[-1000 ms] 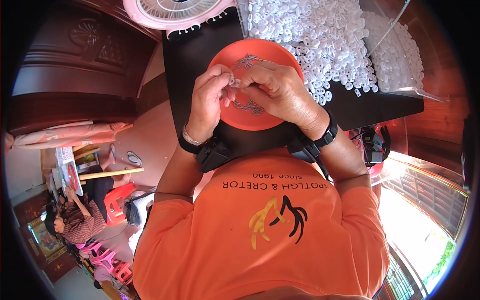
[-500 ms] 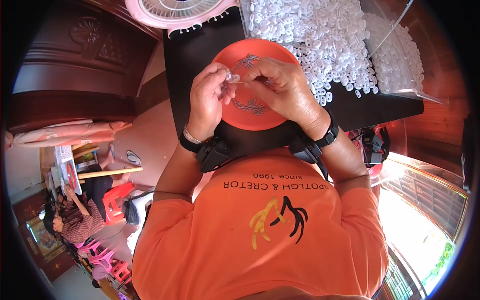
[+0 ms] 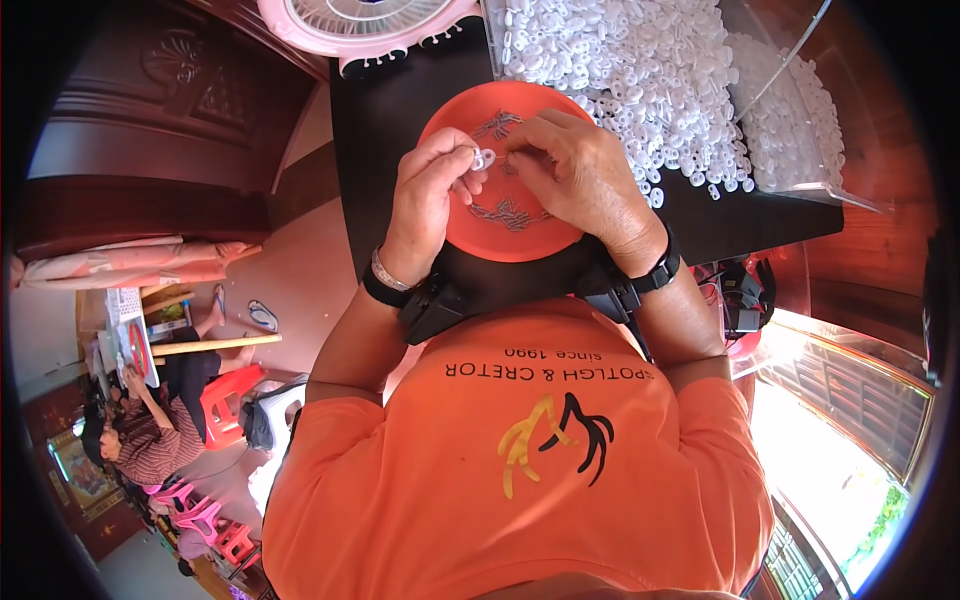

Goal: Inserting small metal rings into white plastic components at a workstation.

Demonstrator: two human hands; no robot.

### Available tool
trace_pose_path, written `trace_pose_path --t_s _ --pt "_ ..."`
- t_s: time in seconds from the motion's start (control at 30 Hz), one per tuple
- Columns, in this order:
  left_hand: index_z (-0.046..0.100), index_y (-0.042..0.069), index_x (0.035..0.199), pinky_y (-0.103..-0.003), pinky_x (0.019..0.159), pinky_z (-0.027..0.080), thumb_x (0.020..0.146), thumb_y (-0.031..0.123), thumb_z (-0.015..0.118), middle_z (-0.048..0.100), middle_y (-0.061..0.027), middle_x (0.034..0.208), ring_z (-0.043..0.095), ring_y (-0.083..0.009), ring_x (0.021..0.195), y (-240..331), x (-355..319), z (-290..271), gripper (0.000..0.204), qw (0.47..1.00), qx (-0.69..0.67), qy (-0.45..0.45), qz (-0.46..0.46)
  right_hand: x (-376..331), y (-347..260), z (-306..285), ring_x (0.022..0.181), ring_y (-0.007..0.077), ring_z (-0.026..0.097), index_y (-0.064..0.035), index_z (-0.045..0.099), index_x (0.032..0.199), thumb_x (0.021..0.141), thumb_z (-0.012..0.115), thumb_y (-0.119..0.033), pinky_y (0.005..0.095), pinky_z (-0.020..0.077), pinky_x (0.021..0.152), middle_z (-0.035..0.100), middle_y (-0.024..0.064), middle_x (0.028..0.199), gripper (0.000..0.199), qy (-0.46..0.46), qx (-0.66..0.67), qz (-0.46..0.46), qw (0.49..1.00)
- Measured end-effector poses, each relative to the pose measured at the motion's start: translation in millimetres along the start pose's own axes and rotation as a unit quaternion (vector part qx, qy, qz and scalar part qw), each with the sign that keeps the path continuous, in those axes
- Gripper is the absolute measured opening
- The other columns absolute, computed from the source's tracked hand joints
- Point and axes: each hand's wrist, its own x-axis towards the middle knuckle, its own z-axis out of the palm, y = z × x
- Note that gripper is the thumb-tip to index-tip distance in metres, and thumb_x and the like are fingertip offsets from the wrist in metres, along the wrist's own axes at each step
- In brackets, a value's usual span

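Over an orange-red round dish (image 3: 470, 235), my left hand (image 3: 425, 190) pinches a small white oval plastic piece with two holes (image 3: 485, 159) between thumb and fingertips. Close on its right, my right hand (image 3: 585, 175) has thumb and forefinger pressed together. A short thin piece, too small to name, shows at those right fingertips, pointing toward the white piece. Two loose heaps of small grey metal screws or pins lie in the dish, one heap of screws (image 3: 497, 124) at the far side and another heap of screws (image 3: 505, 214) nearer me.
Many white oval pieces (image 3: 640, 80) are heaped on the black table (image 3: 400, 120) at the far right, spilling from a clear bin (image 3: 825, 190). A pink-rimmed fan (image 3: 370, 35) stands at the far left. Another person (image 3: 165, 440) sits off to the left near red stools (image 3: 225, 405).
My left hand has turned the white piece so its two holes show, and shifted slightly right. My right hand has moved a little right, widening the gap between fingertips.
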Motion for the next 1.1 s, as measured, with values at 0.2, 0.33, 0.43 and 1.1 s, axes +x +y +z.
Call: trace_pose_path --t_s 0.2,0.33,0.43,1.1 --pt "0.055 0.002 0.082 -0.022 0.063 0.04 0.09 0.019 0.044 0.058 -0.0039 0.077 0.053 -0.0093 0.069 -0.8 0.9 -2.1 0.021 0.996 0.082 -0.028 0.037 0.4 5.4 2.1 0.068 0.0285 0.061 -0.0086 0.064 0.084 0.074 0.063 -0.01 0.0366 0.0499 0.059 0.061 0.0083 0.077 0.01 0.027 -0.052 -0.008 0.998" --pt "0.056 0.001 0.084 -0.023 0.067 0.04 0.09 0.019 0.045 0.056 -0.0025 0.075 0.052 -0.0099 0.071 -3.5 2.7 -4.9 0.021 0.996 0.072 -0.05 0.016 -0.1 10.8 4.6 0.07 0.0304 0.061 -0.0079 0.064 0.084 0.074 0.063 -0.011 0.0381 0.0501 0.06 0.061 0.0091 0.078 0.01 0.033 -0.052 0.006 0.998" --pt "0.055 0.001 0.084 -0.025 0.071 0.04 0.089 0.018 0.047 0.056 -0.003 0.077 0.051 -0.0106 0.076 1.2 0.6 -2.4 0.02 0.995 0.061 -0.073 0.038 -0.4 8.3 4.5 0.071 0.0309 0.061 -0.0073 0.064 0.083 0.074 0.064 -0.012 0.039 0.0503 0.061 0.062 0.0094 0.079 0.01 0.031 -0.065 0.013 0.997" --pt "0.052 0.005 0.082 -0.029 0.066 0.043 0.089 0.019 0.045 0.052 -0.0046 0.069 0.053 -0.0169 0.065 3.3 -9.3 -36.1 0.017 0.977 -0.21 0.007 0.043 13.0 -37.1 12.9 0.075 0.0283 0.062 -0.0119 0.068 0.082 0.075 0.062 -0.018 0.0408 0.0503 0.065 0.062 0.0067 0.079 0.011 -0.214 -0.216 -0.08 0.949"
